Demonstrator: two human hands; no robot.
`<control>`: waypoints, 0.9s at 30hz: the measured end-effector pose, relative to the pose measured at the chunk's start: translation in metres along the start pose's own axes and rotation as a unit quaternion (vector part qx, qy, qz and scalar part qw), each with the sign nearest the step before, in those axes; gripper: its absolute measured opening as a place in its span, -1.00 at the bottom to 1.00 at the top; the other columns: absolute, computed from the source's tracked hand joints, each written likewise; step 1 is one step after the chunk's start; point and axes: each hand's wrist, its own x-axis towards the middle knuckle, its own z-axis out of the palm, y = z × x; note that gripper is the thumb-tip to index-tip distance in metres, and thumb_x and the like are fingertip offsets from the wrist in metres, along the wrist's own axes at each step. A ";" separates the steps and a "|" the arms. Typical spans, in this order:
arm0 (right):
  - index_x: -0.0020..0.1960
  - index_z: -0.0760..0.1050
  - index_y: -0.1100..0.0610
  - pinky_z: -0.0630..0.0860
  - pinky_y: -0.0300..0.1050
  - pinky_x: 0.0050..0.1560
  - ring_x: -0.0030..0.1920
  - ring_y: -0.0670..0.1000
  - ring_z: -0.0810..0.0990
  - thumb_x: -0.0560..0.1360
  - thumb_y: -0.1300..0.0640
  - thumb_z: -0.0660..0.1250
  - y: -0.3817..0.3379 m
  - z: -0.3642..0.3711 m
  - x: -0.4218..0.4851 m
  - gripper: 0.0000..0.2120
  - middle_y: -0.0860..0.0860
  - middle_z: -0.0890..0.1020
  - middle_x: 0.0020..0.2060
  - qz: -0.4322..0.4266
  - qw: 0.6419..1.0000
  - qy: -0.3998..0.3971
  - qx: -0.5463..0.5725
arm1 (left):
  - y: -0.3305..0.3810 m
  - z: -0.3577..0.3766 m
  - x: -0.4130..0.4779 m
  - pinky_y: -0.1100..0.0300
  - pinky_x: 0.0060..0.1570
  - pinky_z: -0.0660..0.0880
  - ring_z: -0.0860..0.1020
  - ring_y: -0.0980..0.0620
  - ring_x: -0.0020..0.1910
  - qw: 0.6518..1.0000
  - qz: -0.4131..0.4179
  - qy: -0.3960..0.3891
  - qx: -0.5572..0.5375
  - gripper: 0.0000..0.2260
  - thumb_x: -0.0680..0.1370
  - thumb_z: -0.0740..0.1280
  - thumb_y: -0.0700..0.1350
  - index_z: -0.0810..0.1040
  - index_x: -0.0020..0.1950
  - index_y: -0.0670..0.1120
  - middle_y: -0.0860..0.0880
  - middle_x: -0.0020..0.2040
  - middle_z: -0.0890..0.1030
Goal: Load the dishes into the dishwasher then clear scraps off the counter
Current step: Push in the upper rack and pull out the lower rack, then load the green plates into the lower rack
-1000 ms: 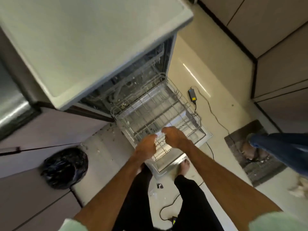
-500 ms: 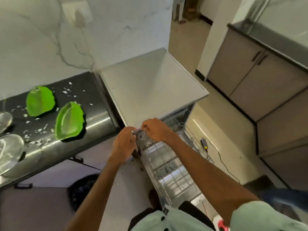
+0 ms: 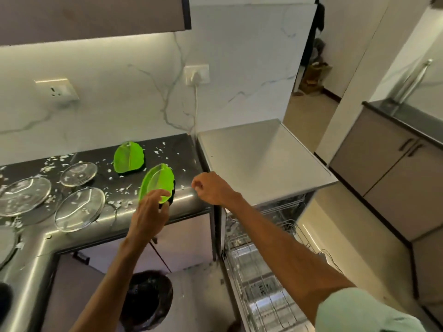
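Two green leaf-shaped dishes lie on the dark counter [image 3: 189, 152]: a near green dish [image 3: 158, 179] by the front edge and a far green dish [image 3: 128, 157] behind it. My left hand [image 3: 149, 212] reaches the near dish, fingers spread over its lower rim, not clearly gripping. My right hand [image 3: 211, 188] hovers loosely curled at the counter's right corner, holding nothing. Three clear glass plates [image 3: 80, 209] [image 3: 24, 195] [image 3: 78, 170] sit to the left. White scraps [image 3: 119, 188] are scattered over the counter. The dishwasher [image 3: 263, 154] stands open at the right with its wire rack [image 3: 259, 283] pulled out.
A black-lined bin [image 3: 146, 298] stands on the floor below the counter. A plug and cable [image 3: 196, 77] hang on the marble wall. Grey cabinets [image 3: 395, 168] line the right side. A sink edge [image 3: 4, 245] shows at far left.
My view has lifted from the dishwasher rack to the counter. Both hands left the rack; the left one moved onto the near green dish, the right one rose to the counter corner.
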 end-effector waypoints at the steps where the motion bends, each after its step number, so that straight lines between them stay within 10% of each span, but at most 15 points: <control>1: 0.04 0.70 0.09 0.60 0.01 0.16 0.04 0.12 0.69 0.50 0.23 0.32 -0.011 0.006 0.003 -0.78 0.08 0.73 0.00 -0.006 1.000 0.000 0.000 | -0.009 -0.012 -0.005 0.02 -0.06 0.58 0.67 -0.16 -0.04 1.000 0.001 0.006 0.008 -0.72 0.44 0.44 -0.39 0.64 0.09 -0.14 -0.18 0.08 0.68; 17: 0.01 0.71 0.17 0.49 -0.16 0.02 0.02 0.13 0.69 0.48 0.27 0.31 -0.181 0.118 0.045 -0.78 0.12 0.74 -0.03 -0.079 0.996 -0.017 0.027 | -0.145 -0.151 -0.045 0.09 -0.10 0.54 0.66 -0.16 -0.15 0.994 -0.063 0.089 0.006 -0.78 0.48 0.38 -0.22 0.59 0.10 -0.03 -0.14 -0.02 0.70; 27: 0.03 0.71 0.11 0.59 -0.12 0.09 -0.06 -0.04 0.67 0.49 0.25 0.37 -0.241 0.232 0.064 -0.81 -0.01 0.74 -0.07 -0.058 0.993 -0.055 0.083 | -0.219 -0.193 -0.074 0.03 0.15 0.53 0.59 -0.03 0.18 0.977 -0.210 0.011 0.029 -0.74 0.51 0.35 -0.19 0.61 0.17 0.03 -0.01 0.23 0.62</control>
